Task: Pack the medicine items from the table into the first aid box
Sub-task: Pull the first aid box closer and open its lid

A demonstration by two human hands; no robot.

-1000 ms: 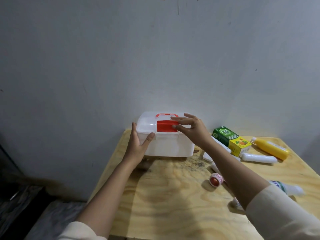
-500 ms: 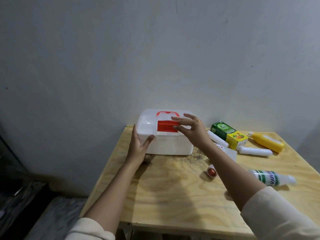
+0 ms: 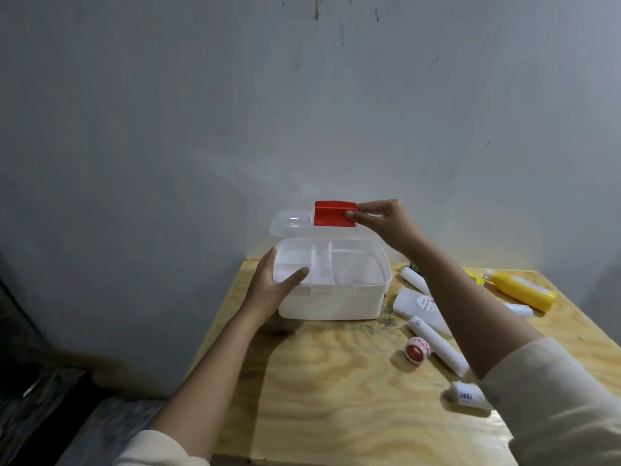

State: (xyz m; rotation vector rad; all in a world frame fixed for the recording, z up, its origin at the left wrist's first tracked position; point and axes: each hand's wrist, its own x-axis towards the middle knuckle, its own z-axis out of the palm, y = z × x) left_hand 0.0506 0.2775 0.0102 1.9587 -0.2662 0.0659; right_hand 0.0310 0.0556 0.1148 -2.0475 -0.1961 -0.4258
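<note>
1. White translucent plastic first aid box (image 3: 331, 299) at far-left corner of plywood tabletop (image 3: 336, 381), clear lid (image 3: 292, 223) raised.
2. R hand (image 3: 383, 218) pinched on lid's red latch (image 3: 334, 213).
3. L hand (image 3: 274, 285) fingers spread, braced vs box's left wall.
4. Yellow plastic bottle (image 3: 522, 290), white tubes (image 3: 437, 344) lie right of box.

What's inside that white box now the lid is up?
Inside the first aid box only a clear divided tray shows, with no medicine in it. Whatever lies beneath the tray is hidden. The right hand holds the lid up.
</note>
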